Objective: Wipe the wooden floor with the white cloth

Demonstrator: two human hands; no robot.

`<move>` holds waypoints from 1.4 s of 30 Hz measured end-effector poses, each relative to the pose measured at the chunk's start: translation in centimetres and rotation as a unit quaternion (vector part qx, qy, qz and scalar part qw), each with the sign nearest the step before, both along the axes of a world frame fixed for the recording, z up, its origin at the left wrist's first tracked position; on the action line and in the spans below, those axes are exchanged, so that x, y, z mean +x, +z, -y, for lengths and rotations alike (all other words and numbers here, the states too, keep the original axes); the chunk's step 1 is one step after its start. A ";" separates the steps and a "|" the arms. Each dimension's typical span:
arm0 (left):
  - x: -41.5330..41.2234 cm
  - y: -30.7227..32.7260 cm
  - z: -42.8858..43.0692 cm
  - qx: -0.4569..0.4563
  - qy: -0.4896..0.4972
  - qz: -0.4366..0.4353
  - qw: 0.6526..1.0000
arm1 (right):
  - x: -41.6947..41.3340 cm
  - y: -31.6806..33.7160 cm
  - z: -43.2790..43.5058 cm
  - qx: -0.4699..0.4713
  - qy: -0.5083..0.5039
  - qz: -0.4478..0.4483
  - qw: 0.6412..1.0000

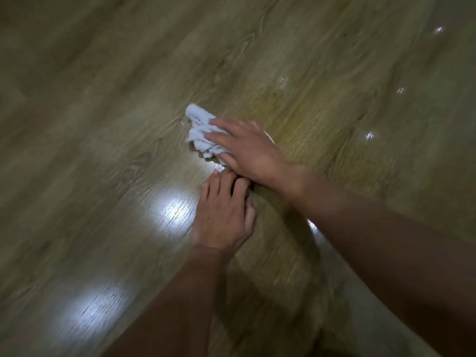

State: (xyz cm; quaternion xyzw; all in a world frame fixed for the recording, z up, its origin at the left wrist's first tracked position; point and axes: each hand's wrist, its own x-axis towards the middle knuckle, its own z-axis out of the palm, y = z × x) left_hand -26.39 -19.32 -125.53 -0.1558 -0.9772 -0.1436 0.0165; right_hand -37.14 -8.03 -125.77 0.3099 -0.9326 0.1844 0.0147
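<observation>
White cloth [199,130] lies crumpled on the wooden floor [103,124], pressed flat by the right hand [247,150]. Its fingers [221,123] lie straight and slightly apart over the cloth's right part. The left hand [224,215] rests on the boards just below the cloth, beside the right hand, with fingers loosely bent, close together and holding nothing. Bright glare patches [172,210] shine below and left of the cloth.

Cloth [199,130] on floor [103,99], right hand [247,150] atop — left hand [222,217] beside
</observation>
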 end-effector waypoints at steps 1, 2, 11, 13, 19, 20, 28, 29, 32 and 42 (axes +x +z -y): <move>0.0 0.0 0.0 -0.005 0.000 0.003 1.000 | -0.8 0.4 -1.1 0.028 0.017 -0.007 0.999; 0.0 0.0 0.0 -0.010 -0.001 0.004 1.000 | -1.9 0.5 -2.4 0.035 -0.019 0.010 0.999; 0.0 0.1 0.1 -0.030 -0.013 -0.006 0.999 | -1.2 0.1 -5.2 -0.024 -0.316 0.009 0.948; -0.1 0.1 0.0 -0.031 -0.012 -0.009 0.999 | 3.1 -0.4 -4.1 -0.004 -0.147 -0.005 0.989; -0.1 0.0 -0.1 -0.025 -0.006 0.002 1.000 | -1.0 -0.6 -16.6 0.074 -0.312 -0.060 0.945; -0.1 -0.1 -0.1 -0.027 -0.006 0.003 1.000 | -1.9 -0.6 -18.3 0.071 -0.410 -0.041 0.908; -0.1 0.0 -0.3 -0.018 0.001 0.007 1.000 | 4.8 -0.7 -11.8 0.095 -0.217 -0.039 0.971; -0.1 0.1 -0.4 -0.016 0.000 0.003 1.000 | 4.8 -0.2 -12.7 0.096 -0.170 -0.029 0.980; 0.0 -0.1 -0.3 -0.018 0.000 -0.008 1.000 | 2.9 0.1 -18.1 0.116 -0.172 -0.059 0.976; 0.1 -0.3 -0.5 -0.001 -0.014 -0.038 0.999 | 9.3 -1.2 -15.3 0.048 -0.272 -0.079 0.958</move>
